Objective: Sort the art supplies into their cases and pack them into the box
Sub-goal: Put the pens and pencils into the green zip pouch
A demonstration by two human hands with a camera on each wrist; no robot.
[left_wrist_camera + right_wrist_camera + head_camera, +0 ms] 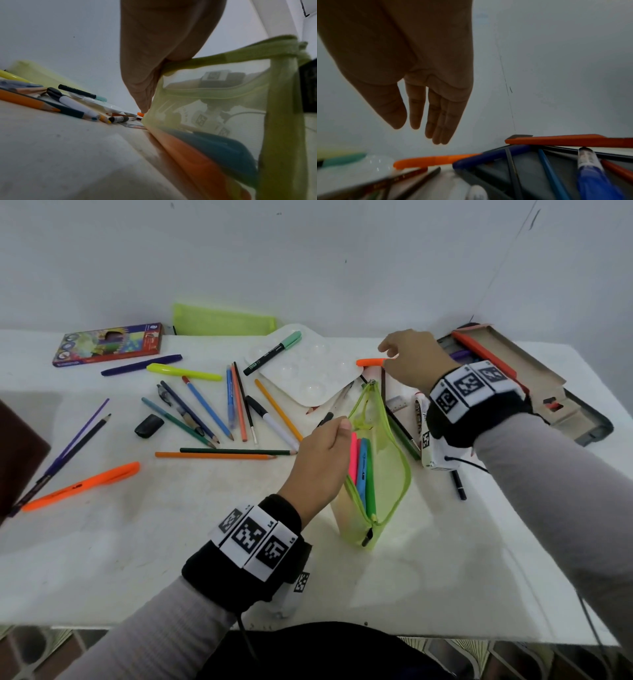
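A lime mesh pouch stands unzipped on the white table, with pink, blue and green highlighters inside. My left hand pinches the pouch's upper rim and holds its mouth apart; in the left wrist view the thumb presses the rim of the pouch. My right hand hovers just over an orange highlighter beside the palette. In the right wrist view its fingers are straight and hold nothing, above that orange highlighter. The box lies at the back right with pens in it.
Several pencils and pens are scattered left of the pouch, with a yellow highlighter, another orange highlighter and a black eraser. A white palette, a second lime pouch and a coloured-pencil carton sit at the back.
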